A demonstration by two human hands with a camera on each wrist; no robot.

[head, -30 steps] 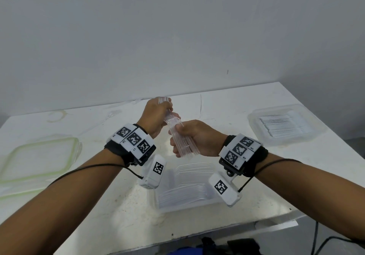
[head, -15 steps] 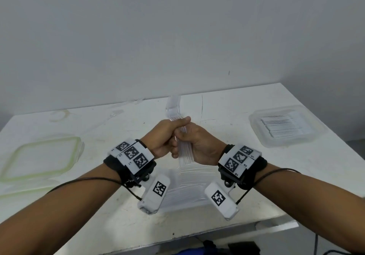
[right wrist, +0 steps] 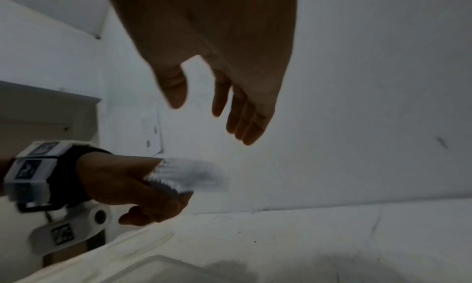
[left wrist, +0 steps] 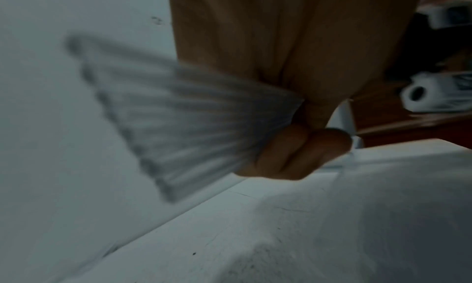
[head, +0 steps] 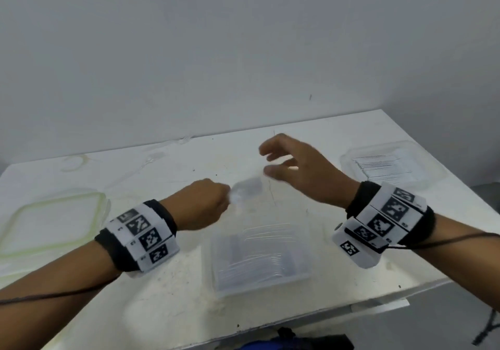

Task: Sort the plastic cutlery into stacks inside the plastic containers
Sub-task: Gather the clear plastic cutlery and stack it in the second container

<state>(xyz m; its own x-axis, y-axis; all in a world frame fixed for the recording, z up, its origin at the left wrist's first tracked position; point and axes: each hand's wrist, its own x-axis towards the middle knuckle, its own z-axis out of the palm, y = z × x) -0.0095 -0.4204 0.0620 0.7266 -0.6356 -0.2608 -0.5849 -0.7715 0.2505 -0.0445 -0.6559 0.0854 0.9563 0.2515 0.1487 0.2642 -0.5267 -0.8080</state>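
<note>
Left hand [head: 201, 204]: fingers curled round clear cutlery bundle [left wrist: 178, 123], above near container [head: 259, 257] on desk [head: 176, 295]. Right hand [head: 303, 171]: fingers spread, empty. Step: stacking. Next, likely: lowering bundle flat into container.

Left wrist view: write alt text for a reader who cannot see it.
The left hand grips a blurred, fanned bundle of clear plastic cutlery above a white table, with a pale wall behind.
</note>
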